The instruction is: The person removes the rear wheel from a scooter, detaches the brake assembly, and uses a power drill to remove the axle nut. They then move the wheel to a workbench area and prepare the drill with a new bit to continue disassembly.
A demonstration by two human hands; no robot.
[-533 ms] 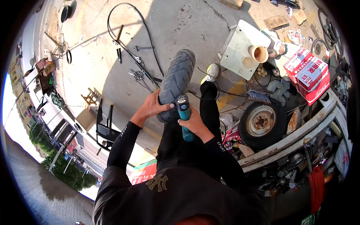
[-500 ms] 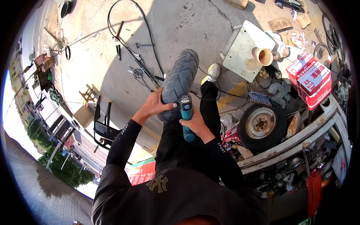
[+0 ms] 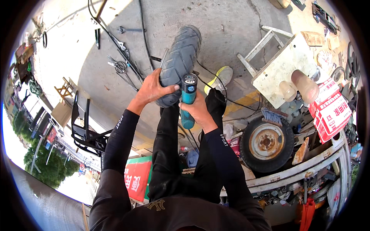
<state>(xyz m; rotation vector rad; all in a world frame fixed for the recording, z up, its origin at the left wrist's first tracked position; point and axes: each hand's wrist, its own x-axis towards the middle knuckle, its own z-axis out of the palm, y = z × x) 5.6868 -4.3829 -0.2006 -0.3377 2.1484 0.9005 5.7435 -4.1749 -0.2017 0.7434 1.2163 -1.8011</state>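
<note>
A worn grey-black tyre (image 3: 180, 57) with a chevron tread stands tilted in front of my legs. My left hand (image 3: 153, 89) grips its near left side, thumb over the tread and fingers behind. My right hand (image 3: 199, 109) is wrapped round the body of a teal cordless power tool (image 3: 188, 98), its black round end upward. The tool is close against the tyre's near right side; its working end is hidden, so I cannot tell whether it touches.
On the ground at left lie an adjustable wrench (image 3: 130, 29), scissors (image 3: 117, 65) and black cables. To the right are a pale board (image 3: 271, 79) with two cups, a brush (image 3: 273, 116), a rusty-rimmed wheel (image 3: 252, 140), a red-and-white carton (image 3: 331, 113) and a white metal frame (image 3: 285, 179).
The view has shifted, so the ground tools sit higher and further left. Both hands keep their grips on the tyre and the power tool.
</note>
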